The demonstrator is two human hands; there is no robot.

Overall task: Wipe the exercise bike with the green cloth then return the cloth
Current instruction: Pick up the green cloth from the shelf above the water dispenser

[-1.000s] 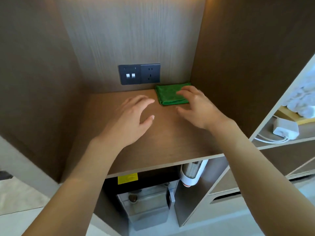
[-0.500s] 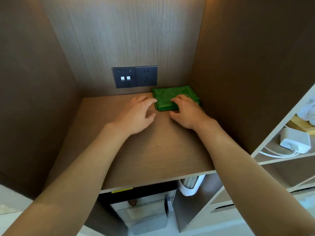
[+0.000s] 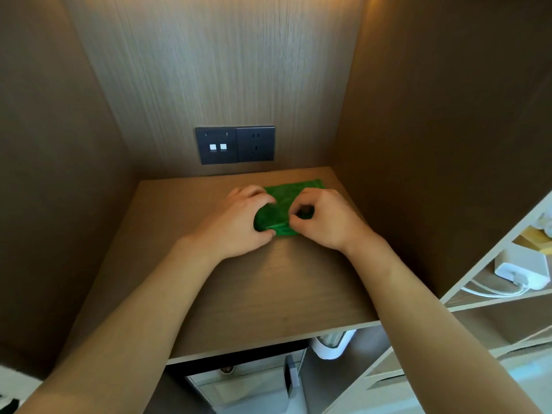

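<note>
A folded green cloth (image 3: pixel 283 198) lies on the wooden shelf (image 3: pixel 268 288) of a niche, toward its back right. My left hand (image 3: pixel 239 222) grips the cloth's near left edge, thumb below and fingers curled over the top. My right hand (image 3: pixel 319 219) pinches the near right part of the cloth between thumb and fingers. The near edge of the cloth is bunched up between both hands. No exercise bike is in view.
A dark switch and socket plate (image 3: pixel 235 144) sits on the back wall just above the shelf. Wooden side walls close in left and right. A white charger with cable (image 3: pixel 521 270) lies on a shelf at the right. A white container (image 3: pixel 333 345) hangs below the shelf.
Both hands moved forward from open, hovering positions and closed on the cloth's near edge, lifting and bunching it. The view shifted closer to the niche.
</note>
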